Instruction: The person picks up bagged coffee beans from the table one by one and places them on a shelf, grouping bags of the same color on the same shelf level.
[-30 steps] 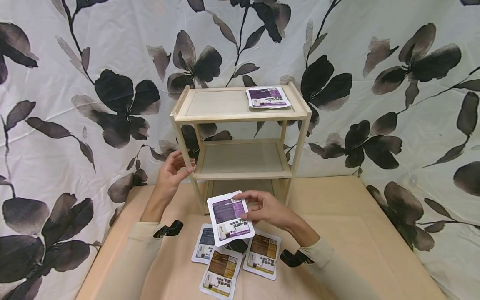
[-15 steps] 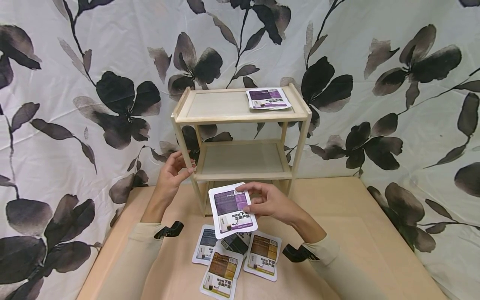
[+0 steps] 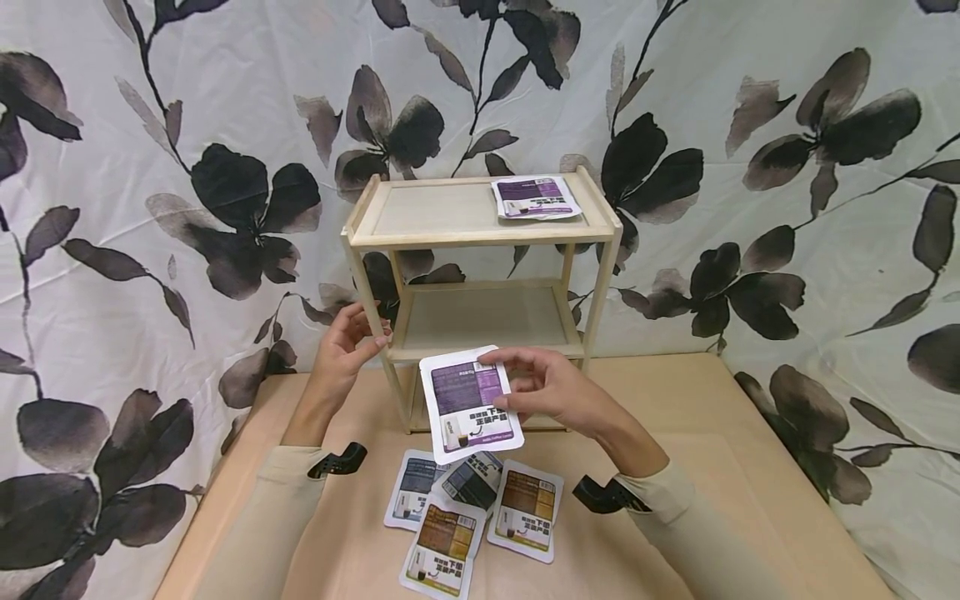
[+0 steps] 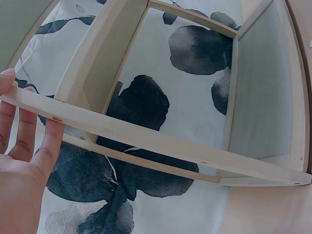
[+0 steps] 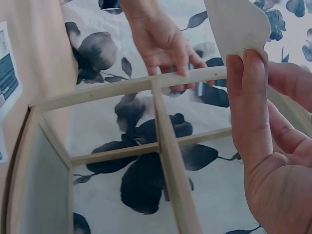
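Note:
My right hand [image 3: 555, 387] pinches a white-edged flat packet with a purple label [image 3: 468, 404] by its right side. The packet is raised over the table in front of the shelf, and in the right wrist view its plain pale back [image 5: 239, 24] shows. At the left, my left hand [image 3: 345, 350] grips the front left post [image 4: 131, 129] of a small wooden three-tier shelf [image 3: 486, 352], thumb on one side and fingers on the other. Below the held packet lie a brown-label packet [image 3: 442, 546], another brown one [image 3: 525, 510], a dark one [image 3: 474, 479] and a blue-grey one [image 3: 411, 492], some overlapping.
On the shelf's top tier, at the right, lies a small stack of purple-label packets [image 3: 536, 197]. A floral cloth [image 3: 750, 250] hangs right behind the shelf. The pale tabletop [image 3: 660, 400] extends to both sides.
My right hand has lifted the purple-label packet up and slightly right, toward the shelf, uncovering more of the dark packet beneath. The left hand stays on the post.

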The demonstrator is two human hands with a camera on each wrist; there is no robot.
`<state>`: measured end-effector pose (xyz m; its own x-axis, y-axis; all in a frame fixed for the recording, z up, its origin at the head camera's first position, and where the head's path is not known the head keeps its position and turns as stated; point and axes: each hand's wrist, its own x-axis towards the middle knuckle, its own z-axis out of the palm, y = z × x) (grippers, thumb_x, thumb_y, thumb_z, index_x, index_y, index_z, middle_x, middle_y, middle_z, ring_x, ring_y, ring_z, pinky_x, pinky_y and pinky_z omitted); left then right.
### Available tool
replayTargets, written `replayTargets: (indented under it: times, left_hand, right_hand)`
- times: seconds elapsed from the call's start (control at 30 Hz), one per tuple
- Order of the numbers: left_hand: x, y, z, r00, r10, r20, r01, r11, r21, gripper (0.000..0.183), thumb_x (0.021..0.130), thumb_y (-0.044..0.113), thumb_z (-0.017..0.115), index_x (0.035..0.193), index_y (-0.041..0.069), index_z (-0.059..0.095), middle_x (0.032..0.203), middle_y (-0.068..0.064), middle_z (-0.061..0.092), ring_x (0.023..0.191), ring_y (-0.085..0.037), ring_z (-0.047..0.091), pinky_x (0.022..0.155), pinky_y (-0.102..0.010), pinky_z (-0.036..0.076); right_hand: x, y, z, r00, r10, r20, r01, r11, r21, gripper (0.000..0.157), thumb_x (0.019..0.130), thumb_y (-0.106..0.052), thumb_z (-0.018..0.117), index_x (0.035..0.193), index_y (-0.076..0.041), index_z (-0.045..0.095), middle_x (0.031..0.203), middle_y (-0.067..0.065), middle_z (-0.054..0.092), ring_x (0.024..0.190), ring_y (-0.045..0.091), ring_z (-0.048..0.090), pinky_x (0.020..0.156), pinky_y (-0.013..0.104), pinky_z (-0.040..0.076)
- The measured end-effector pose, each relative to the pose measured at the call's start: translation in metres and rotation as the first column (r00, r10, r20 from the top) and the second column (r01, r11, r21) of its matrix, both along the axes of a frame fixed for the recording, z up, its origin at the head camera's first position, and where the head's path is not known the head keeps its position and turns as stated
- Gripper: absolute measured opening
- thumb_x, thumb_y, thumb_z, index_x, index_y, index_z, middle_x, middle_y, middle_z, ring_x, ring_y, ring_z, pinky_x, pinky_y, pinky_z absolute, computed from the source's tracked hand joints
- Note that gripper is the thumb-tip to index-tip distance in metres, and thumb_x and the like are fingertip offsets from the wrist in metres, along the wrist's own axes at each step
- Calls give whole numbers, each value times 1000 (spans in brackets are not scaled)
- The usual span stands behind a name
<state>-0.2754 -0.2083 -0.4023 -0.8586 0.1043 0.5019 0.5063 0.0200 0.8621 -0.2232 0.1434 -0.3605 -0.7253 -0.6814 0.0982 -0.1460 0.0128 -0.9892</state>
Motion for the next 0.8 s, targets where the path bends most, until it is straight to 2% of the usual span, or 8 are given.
replayTargets:
  times: [0.03,0.23,0.3,0.5,0.73,0.8]
  left_hand:
    - [0,0,0,1000,-1,0,1,1000,2,53,93,-6,67,142,3,49,121,-26,58,106,-19,62,91,-28,53]
    - [1,0,0,1000,-9,5,9,1000,7,52,93,-6,67,141,11,53,116,-3,65,107,-20,62,91,-28,53]
    - [1,0,0,1000,-7,7,7,1000,7,52,93,-6,67,140,11,53,115,-1,65,107,-20,62,91,-27,53]
    - [0,0,1,1000,0,5,0,1000,2,52,93,-6,67,141,9,53,116,-11,64,107,-22,62,91,-28,53]
    - [1,0,0,1000,-2,7,2,1000,-4,55,93,-6,67,144,-2,45,121,-26,58,106,-21,61,90,-28,52]
    - [1,0,0,1000,1,10,-1,1000,-7,55,93,-6,66,144,-1,46,120,-22,59,106,-21,61,90,-28,52]
  right_hand:
    - [0,1,2,1000,-2,-1,2,1000,3,57,93,-4,72,145,-7,50,108,20,73,87,29,74,71,42,62]
    - [2,4,13,999,-35,-34,36,999,28,57,92,-7,74,144,-11,53,107,18,74,89,32,74,73,43,62]
    - [2,5,18,998,-41,-42,42,999,29,56,92,-6,75,144,-11,53,111,18,73,91,33,74,74,43,62]
    - [1,6,30,999,-34,-35,35,999,4,56,92,-4,74,143,-10,54,121,21,68,96,35,73,77,44,62]
    - [0,7,43,996,-48,-75,50,999,19,56,91,-4,74,143,-11,54,120,20,69,94,34,74,76,40,62]
    - [0,8,46,994,-46,-100,49,999,23,56,91,-3,73,144,-10,54,120,20,68,92,34,74,75,40,62]
